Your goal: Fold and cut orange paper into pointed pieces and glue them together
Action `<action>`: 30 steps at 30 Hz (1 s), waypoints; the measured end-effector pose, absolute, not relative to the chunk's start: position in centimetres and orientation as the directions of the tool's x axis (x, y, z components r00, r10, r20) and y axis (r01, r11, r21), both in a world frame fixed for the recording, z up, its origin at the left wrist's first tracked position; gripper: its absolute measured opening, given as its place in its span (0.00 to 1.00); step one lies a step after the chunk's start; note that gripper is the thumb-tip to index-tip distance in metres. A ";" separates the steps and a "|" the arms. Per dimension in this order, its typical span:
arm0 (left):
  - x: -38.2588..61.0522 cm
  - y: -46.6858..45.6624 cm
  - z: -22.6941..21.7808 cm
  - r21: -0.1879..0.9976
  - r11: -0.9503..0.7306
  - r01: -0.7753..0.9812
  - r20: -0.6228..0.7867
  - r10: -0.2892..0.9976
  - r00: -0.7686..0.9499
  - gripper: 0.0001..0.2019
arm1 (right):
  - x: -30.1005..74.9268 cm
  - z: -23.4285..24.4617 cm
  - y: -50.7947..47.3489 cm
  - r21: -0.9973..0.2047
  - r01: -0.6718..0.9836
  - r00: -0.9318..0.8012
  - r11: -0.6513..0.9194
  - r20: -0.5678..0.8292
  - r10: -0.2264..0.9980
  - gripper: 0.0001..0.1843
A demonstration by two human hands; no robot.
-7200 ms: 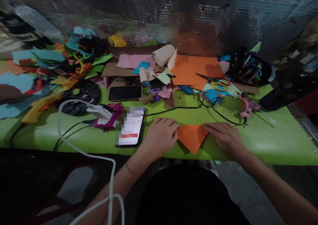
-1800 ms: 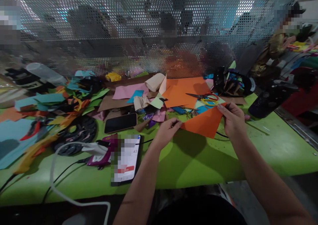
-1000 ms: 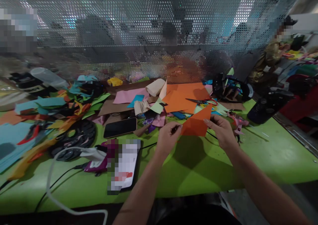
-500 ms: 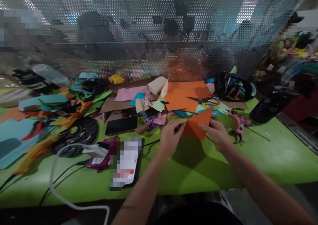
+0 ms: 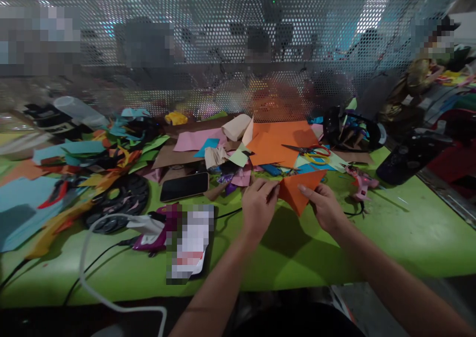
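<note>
I hold a folded orange paper triangle (image 5: 297, 190) just above the green table (image 5: 409, 228), its point hanging down. My left hand (image 5: 258, 209) pinches its left corner with closed fingers. My right hand (image 5: 325, 208) grips the right side, thumb laid across the paper. Both hands sit close together at the table's middle.
A lit phone (image 5: 191, 242) and a dark phone (image 5: 185, 186) lie left of my hands. Scissors (image 5: 310, 152) rest on orange sheets (image 5: 277, 141) behind. A pink glue gun (image 5: 360, 183) lies to the right, paper scraps (image 5: 92, 153) pile up at left, and a perforated metal screen (image 5: 223, 54) closes the back.
The paper went from lying pressed flat near the table's front edge to being lifted and spread wide. Since then my hands have drawn together and lowered it, with its point turning downward.
</note>
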State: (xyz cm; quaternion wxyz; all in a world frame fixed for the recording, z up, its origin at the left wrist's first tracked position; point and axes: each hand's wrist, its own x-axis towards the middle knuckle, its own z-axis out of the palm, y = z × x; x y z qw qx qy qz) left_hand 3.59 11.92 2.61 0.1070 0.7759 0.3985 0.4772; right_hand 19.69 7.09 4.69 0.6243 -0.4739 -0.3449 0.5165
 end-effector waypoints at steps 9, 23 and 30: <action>3.7 11.7 2.5 0.586 -0.648 0.487 0.620 0.745 0.245 0.11 | 19.5 4.4 7.2 -0.974 -0.226 0.255 -0.018 -0.077 0.964 0.19; 4.4 11.8 2.8 0.901 -0.418 0.116 0.357 0.867 0.349 0.15 | 19.9 2.8 7.6 -0.997 -0.082 0.323 0.004 -0.023 0.946 0.23; 4.4 11.8 2.8 0.981 -0.194 -0.012 0.183 0.900 0.397 0.16 | 20.0 3.1 7.7 -1.000 -0.014 0.335 0.022 0.016 0.942 0.20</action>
